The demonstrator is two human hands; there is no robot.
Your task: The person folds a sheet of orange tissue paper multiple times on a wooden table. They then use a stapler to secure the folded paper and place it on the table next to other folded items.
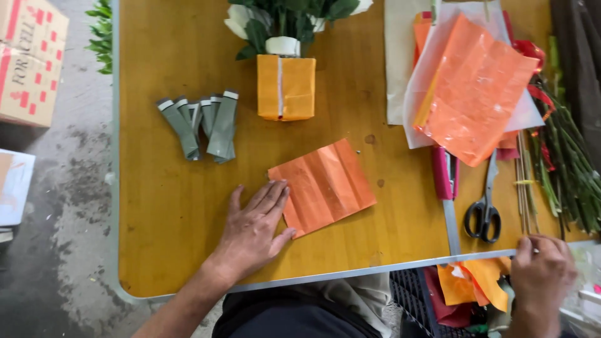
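Your left hand (253, 228) lies flat, fingers spread, pressing the near-left corner of a creased orange paper sheet (325, 184). The sheet lies tilted near the middle of the yellow wooden table (169, 206), a little back from the metal-trimmed front edge. Bare tabletop lies to the left of your hand and ahead of it.

Your right hand (543, 275) is at the table's front right corner, fingers curled over the edge; whether it pinches anything cannot be told. Below it, orange and red paper scraps (472, 285) fill a dark crate (410, 294).

Behind the sheet stands an orange-wrapped bunch of white flowers (285, 81), banded with pale tape. To its left lie several grey-green folded strips (203, 125), fanned and touching. To the right, a stack of orange and white sheets (476, 87) overlaps a pink-handled stapler (446, 175), with black-handled scissors (483, 209) just beside it. Green stems (566, 169) and thin sticks crowd the right edge.

Off the table, a cardboard box (28, 59) with red printing sits on the grey floor at the left.
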